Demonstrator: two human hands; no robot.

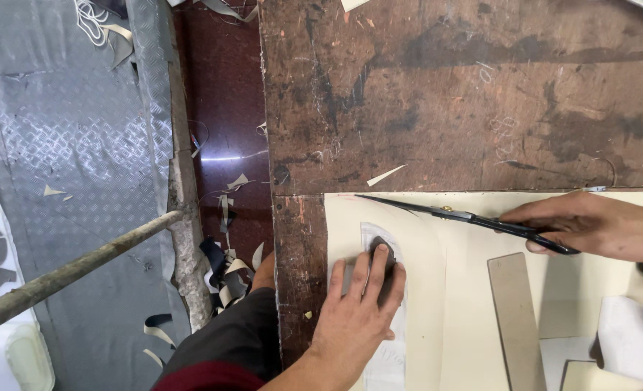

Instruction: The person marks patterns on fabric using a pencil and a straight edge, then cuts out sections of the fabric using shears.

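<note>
Cream sheet lies on the worn bench under both hands. My left hand presses flat, fingers spread, on a pale template; my right hand grips black scissors, blades reaching left just beyond the left fingertips. I judge cutting under way — next, steering around the template. A steel ruler lies below the right hand. The template's lower end is cut off.
</note>
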